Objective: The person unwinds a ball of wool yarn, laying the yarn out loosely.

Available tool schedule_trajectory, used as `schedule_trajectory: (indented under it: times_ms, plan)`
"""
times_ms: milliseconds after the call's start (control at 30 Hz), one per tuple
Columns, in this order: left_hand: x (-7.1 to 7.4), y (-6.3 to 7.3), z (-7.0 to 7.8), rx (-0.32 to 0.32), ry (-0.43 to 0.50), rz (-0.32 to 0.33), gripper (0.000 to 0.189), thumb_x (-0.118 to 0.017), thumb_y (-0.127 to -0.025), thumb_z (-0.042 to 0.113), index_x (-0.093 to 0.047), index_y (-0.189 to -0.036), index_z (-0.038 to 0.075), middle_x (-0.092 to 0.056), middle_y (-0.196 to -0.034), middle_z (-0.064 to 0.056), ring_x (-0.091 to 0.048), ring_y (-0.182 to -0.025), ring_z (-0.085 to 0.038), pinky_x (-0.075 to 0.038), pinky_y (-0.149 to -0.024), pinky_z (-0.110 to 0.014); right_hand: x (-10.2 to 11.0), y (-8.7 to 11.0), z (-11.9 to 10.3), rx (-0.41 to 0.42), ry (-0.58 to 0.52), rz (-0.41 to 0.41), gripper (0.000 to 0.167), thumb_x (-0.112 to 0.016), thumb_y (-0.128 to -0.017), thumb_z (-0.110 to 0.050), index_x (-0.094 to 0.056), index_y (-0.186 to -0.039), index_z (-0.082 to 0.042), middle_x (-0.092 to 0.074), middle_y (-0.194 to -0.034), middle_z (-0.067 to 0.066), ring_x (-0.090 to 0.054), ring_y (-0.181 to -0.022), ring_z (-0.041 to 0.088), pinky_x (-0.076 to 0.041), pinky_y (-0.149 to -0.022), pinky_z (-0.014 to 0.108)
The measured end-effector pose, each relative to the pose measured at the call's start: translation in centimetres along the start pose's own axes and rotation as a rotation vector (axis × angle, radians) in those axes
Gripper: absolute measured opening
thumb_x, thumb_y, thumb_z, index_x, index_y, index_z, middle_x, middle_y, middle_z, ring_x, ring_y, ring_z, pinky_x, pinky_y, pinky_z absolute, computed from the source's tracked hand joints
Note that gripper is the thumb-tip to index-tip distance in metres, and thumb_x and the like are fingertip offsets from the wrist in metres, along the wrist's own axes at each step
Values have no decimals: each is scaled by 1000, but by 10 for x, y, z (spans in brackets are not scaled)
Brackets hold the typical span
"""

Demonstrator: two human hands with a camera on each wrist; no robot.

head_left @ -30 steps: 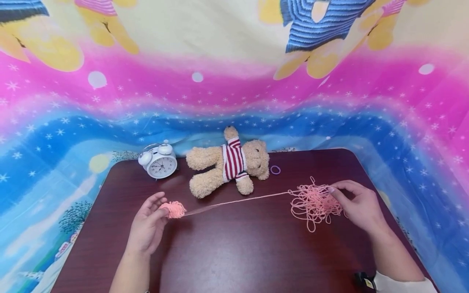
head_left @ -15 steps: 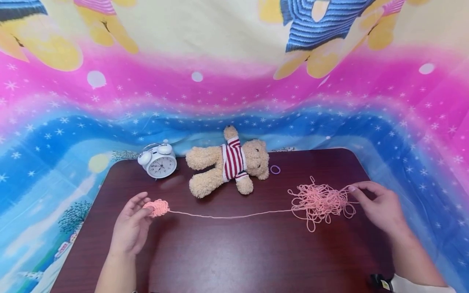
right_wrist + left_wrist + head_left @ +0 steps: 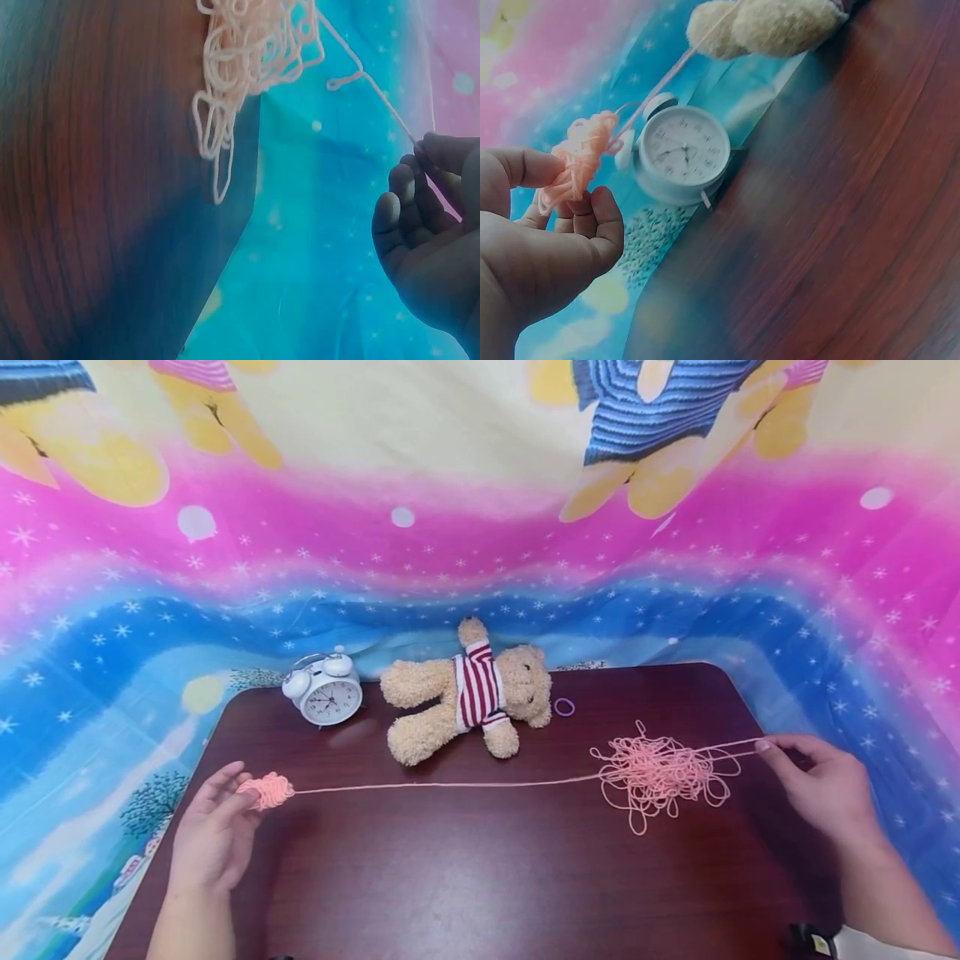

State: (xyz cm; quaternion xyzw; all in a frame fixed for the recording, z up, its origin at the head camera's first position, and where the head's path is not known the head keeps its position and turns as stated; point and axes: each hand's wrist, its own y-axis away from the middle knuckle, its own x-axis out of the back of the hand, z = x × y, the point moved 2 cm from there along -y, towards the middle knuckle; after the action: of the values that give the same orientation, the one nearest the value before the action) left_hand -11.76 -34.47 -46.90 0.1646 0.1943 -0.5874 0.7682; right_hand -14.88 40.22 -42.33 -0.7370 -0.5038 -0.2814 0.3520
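On the left of the head view, my left hand (image 3: 213,835) pinches a small wound bundle of peach yarn (image 3: 270,790) between thumb and fingers; the left wrist view shows the yarn bundle (image 3: 579,161) close up. From it a yarn strand (image 3: 450,785) runs nearly straight across the table to a loose, tangled yarn pile (image 3: 660,772) on the right. My right hand (image 3: 828,785) pinches yarn drawn out from the pile's right side. In the right wrist view, thumb and forefinger meet on that strand (image 3: 382,96), the other fingers loosely bent.
A white twin-bell alarm clock (image 3: 330,693) stands at the table's back left. Beside it a teddy bear (image 3: 465,693) in a striped shirt lies on its back. A purple ring (image 3: 564,707) lies by its head. A patterned cloth (image 3: 480,552) hangs behind the dark table (image 3: 450,885).
My left hand has moved left with the yarn bundle, and my right hand has moved right, drawing yarn out of the pile. The strand between bundle and pile, sagging half a second ago, is straighter.
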Motion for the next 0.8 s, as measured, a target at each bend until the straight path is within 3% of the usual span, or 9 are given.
schedule_trajectory:
  times_ms: [267, 500, 700, 800]
  plan:
    - [20, -3, 12, -6, 77, 31, 39, -47, -101, -15, -62, -125, 12, -61, -106, 1, -64, -83, -12, -52, -72, -25, 11, -1, 24, -63, 41, -10, 42, -70, -99, -42, -75, -119, -6, -54, -77, -42, -47, -71, -20, -42, -56, 16]
    - [35, -4, 19, -22, 205, 43, 39, -44, -100, -19, -64, -120, 8, -65, -102, -2, -65, -79, -16, -53, -69, -27, 15, -2, 32, -114, 66, 5, 47, -67, -100, -44, -73, -121, -2, -54, -73, -41, -45, -68, -21, -42, -54, 17]
    - [34, -3, 17, -42, 296, 39, 38, -43, -100, -21, -66, -117, 5, -65, -94, -6, -65, -75, -18, -55, -68, -29, 12, -1, 30, -114, 64, -16, 48, -67, -100, -47, -73, -121, -4, -55, -74, -39, -43, -70, -22, -43, -55, 20]
    - [29, -2, 13, -41, 282, 23, 38, -43, -100, -20, -65, -118, 5, -65, -95, -5, -66, -77, -18, -56, -71, -29, 5, 0, 26, -74, 51, -17, 43, -70, -98, -44, -75, -119, -6, -64, -81, -28, -43, -74, -22, -43, -60, 21]
